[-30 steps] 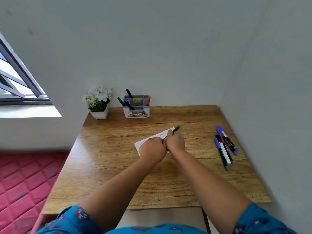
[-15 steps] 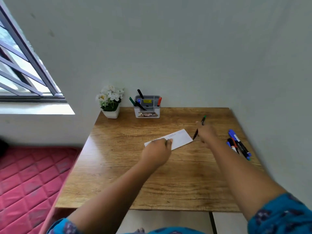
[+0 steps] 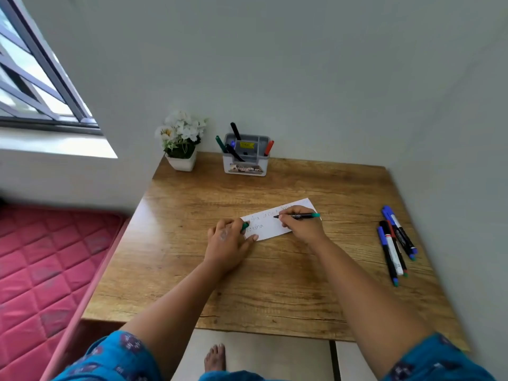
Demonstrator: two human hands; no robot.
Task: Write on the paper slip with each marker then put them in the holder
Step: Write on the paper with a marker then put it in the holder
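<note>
A white paper slip [image 3: 270, 225] with handwriting lies on the wooden table [image 3: 275, 284]. My right hand [image 3: 301, 225] grips a green marker [image 3: 299, 215], uncapped, its tip touching the slip. My left hand [image 3: 228, 240] rests on the slip's left end and pinches the green cap [image 3: 244, 226]. Several markers [image 3: 395, 243] lie in a loose bunch at the table's right edge. A grey and white holder [image 3: 246, 158] at the back holds several markers.
A white pot of white flowers [image 3: 181, 141] stands left of the holder, against the wall. A window is at the upper left, a pink mattress [image 3: 41, 270] on the floor to the left. The right wall runs close to the table's edge.
The hands pulled the cap off the marker and parted. My right hand swung out right, then came back and set the tip on the slip. The left hand kept the cap.
</note>
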